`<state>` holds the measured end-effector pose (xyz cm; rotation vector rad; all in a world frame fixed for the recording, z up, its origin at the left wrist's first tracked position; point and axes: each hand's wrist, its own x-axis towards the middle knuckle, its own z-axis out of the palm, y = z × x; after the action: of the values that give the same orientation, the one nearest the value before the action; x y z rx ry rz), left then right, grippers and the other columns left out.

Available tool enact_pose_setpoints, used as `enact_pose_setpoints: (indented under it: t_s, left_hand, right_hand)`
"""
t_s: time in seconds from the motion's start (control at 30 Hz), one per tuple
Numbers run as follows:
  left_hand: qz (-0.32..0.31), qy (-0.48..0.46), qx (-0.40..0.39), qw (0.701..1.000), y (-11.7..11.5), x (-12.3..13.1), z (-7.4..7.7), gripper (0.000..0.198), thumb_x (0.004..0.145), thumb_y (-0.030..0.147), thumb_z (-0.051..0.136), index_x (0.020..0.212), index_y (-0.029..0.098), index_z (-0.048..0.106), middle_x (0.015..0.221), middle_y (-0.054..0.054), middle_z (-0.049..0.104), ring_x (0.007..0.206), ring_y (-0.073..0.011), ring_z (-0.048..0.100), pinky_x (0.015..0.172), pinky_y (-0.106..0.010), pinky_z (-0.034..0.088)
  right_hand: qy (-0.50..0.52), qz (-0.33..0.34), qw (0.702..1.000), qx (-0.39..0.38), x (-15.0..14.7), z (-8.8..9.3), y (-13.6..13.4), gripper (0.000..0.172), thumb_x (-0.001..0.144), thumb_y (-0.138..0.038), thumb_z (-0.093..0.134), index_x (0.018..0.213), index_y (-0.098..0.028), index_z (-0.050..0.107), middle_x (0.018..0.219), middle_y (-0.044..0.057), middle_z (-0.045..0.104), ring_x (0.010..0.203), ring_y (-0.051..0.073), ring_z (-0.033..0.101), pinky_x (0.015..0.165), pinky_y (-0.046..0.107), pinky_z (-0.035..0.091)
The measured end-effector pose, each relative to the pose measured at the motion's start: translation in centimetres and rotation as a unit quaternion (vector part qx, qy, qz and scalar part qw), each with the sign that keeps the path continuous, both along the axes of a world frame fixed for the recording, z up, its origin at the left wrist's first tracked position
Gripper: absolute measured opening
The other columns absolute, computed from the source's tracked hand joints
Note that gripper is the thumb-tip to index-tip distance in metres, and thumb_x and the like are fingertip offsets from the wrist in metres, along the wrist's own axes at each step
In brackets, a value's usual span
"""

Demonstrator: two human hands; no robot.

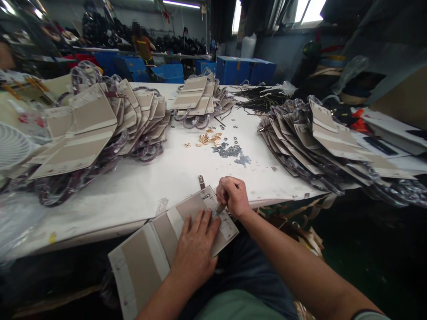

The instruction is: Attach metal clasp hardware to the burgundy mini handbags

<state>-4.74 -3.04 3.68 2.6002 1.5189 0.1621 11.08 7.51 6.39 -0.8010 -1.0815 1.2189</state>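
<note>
Though askew, beige panel beneath left fingers

The right hand hides most of its tool, the left hand part of the beige panel. Grey pieces blur together

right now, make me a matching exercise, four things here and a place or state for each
1. left hand
2. right hand
3. gold pieces
4. blue boxes

A. loosely heaped on the white table
B. curled into a fist
C. beyond the table's far edge
D. palm down on a beige panel

Pairs: 1-D, 2-B, 3-A, 4-C
</note>
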Motion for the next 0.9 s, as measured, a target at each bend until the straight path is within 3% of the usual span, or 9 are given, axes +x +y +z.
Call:
enact_pose_setpoints:
  t_s: [0.2,0.43,0.53,0.63,0.73,0.83,0.9]
  left_hand:
    - [-0.004,-0.003,0.0,1.0,0.3,0.1,0.0,0.088,0.078,0.035,0.07,0.16,0.024,0.039,0.169,-0.013,0.033,0.158,-0.036,0.022,0.13,-0.06,0.014]
    - [-0.008,-0.005,-0.013,1.0,0.6,0.0,-0.2,0.088,0.079,0.041,0.074,0.159,0.023,0.041,0.17,-0.014,0.031,0.159,-0.0369,0.019,0.13,-0.062,0.013]
    - [-0.015,-0.012,-0.022,1.0,0.8,-0.1,-0.3,0.09,0.079,0.047,0.075,0.159,0.022,0.042,0.17,-0.014,0.03,0.16,-0.0363,0.018,0.13,-0.062,0.011]
    - [-0.018,-0.02,-0.02,0.999,0.9,-0.3,-0.5,0.088,0.08,0.048,0.074,0.159,0.022,0.043,0.17,-0.015,0.03,0.16,-0.0364,0.017,0.131,-0.062,0.01]
    - [-0.022,-0.027,-0.017,0.999,1.0,-0.4,-0.5,0.085,0.081,0.044,0.072,0.158,0.021,0.044,0.17,-0.015,0.031,0.159,-0.0368,0.018,0.131,-0.061,0.008]
    - [-0.024,-0.031,-0.013,0.999,0.9,-0.4,-0.5,0.086,0.079,0.04,0.071,0.158,0.02,0.042,0.169,-0.017,0.033,0.159,-0.0369,0.019,0.131,-0.06,0.007]
    - [-0.018,-0.036,-0.005,0.999,0.7,-0.4,-0.5,0.087,0.078,0.035,0.07,0.158,0.02,0.041,0.168,-0.016,0.035,0.159,-0.0358,0.02,0.131,-0.059,0.007]
  right_hand:
    - [-0.013,0.009,1.0,-0.006,-0.1,0.0,-0.3,0.048,0.092,-0.051,0.066,0.057,-0.023,0.047,0.046,-0.005,0.044,0.038,0.011,0.038,0.041,0.027,0.031]
    - [0.192,-0.051,0.977,-0.074,0.5,0.1,1.5,0.042,0.084,-0.043,0.067,0.057,-0.023,0.041,0.048,-0.009,0.033,0.035,0.008,0.028,0.037,0.025,0.028]
    - [0.211,-0.073,0.969,-0.109,0.6,0.0,2.0,0.041,0.081,-0.045,0.066,0.06,-0.024,0.038,0.049,-0.01,0.031,0.036,0.008,0.027,0.037,0.024,0.028]
    - [0.188,-0.081,0.973,-0.105,0.3,-0.3,1.7,0.042,0.083,-0.047,0.063,0.061,-0.025,0.036,0.049,-0.01,0.029,0.037,0.008,0.025,0.037,0.025,0.027]
    - [0.125,-0.065,0.989,-0.049,-0.5,-0.3,0.7,0.043,0.089,-0.045,0.061,0.058,-0.024,0.04,0.048,-0.008,0.032,0.037,0.009,0.028,0.039,0.027,0.027]
    - [-0.024,-0.022,0.999,0.017,-1.6,0.2,-0.8,0.045,0.096,-0.043,0.058,0.056,-0.023,0.047,0.048,-0.004,0.041,0.043,0.012,0.037,0.045,0.029,0.031]
    - [-0.135,0.009,0.989,0.064,-2.3,0.9,-1.5,0.047,0.096,-0.041,0.058,0.055,-0.022,0.045,0.051,-0.003,0.043,0.049,0.013,0.04,0.051,0.029,0.033]
